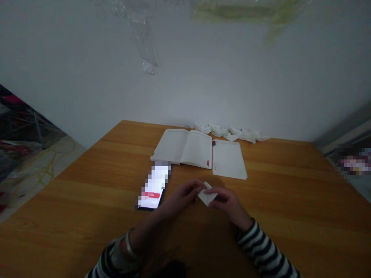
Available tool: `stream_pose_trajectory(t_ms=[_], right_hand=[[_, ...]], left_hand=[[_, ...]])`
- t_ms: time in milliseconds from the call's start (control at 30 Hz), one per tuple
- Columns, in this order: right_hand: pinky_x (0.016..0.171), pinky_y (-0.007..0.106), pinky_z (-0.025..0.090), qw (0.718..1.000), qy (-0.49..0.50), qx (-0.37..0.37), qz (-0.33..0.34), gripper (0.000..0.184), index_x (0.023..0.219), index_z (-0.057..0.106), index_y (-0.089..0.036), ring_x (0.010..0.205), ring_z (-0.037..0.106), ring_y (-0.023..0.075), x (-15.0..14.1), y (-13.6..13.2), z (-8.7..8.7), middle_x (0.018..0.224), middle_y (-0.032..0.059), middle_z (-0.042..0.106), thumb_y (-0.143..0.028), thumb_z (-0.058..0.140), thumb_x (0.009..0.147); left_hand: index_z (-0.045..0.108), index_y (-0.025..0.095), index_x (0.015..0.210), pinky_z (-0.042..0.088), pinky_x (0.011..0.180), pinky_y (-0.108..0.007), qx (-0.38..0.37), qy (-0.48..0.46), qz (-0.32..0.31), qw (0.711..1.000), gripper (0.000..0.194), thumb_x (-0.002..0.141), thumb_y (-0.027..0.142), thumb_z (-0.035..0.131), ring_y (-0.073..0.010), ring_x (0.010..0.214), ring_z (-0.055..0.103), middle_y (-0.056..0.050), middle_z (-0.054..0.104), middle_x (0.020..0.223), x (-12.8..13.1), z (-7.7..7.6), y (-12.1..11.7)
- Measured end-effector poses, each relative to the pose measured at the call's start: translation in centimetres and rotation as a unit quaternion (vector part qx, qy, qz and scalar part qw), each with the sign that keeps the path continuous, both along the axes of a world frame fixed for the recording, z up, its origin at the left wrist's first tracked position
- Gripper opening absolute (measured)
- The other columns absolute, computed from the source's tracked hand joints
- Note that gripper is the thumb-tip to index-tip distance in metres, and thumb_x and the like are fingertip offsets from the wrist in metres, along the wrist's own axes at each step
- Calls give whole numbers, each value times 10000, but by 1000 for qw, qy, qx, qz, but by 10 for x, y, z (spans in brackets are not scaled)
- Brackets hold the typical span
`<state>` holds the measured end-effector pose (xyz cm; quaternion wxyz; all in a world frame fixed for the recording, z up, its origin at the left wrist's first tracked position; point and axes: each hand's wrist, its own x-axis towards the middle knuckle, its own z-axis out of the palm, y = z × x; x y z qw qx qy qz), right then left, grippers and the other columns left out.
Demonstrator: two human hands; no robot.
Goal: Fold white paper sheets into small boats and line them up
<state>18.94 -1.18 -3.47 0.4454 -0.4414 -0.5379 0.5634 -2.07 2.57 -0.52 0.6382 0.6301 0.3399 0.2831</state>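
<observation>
Between my two hands is a small piece of folded white paper (208,198), with a pointed lower corner and a narrow flap sticking up at the top. My left hand (188,193) pinches its left side with the fingertips. On the other side my right hand (227,202) grips the right edge, its fingers bent over the top of the paper. Both hands are just above the wooden table (290,200). Fingertips behind the paper are hidden.
Left of my hands lies a phone (153,187) with a lit, blurred screen. Beyond it an open notebook (185,148) rests beside loose white sheets (228,159). Crumpled white paper (232,132) lines the back edge against the wall (203,77).
</observation>
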Motion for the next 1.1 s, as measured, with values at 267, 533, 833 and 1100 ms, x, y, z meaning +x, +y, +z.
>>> stream_pose_trajectory(t_ms=[267,533,833,1100], right_hand=[[753,387,590,998,41,-31,-43,381,994,785,-228,777,713,210,-3,1,-10,909,60,779,-327,855,633],[720,347,586,998,17,-11,-67,241,826,790,-211,759,715,207,-8,-4,-6,843,62,779,-391,836,673],[697,298,574,994,94,-50,-31,338,905,786,-227,734,715,180,-3,1,-7,858,36,785,-297,893,591],[959,395,500,981,178,-66,28,313,1106,731,-210,1036,692,237,-15,-6,0,1127,102,744,-395,702,855]], left_hand=[[644,222,1270,505,881,-368,66,15,4,998,513,770,262,751,-229,984,648,-87,703,1151,2,-16,1],[757,190,1023,503,719,-284,154,112,-3,982,275,927,371,573,-196,749,670,-72,754,877,1,-6,-3],[597,232,1307,516,817,-305,291,205,-31,934,384,926,218,551,-211,914,694,-87,736,1057,-10,-9,-5],[714,168,1007,512,752,-258,261,176,42,948,232,955,257,506,-192,829,701,-87,757,948,-7,-7,-6]])
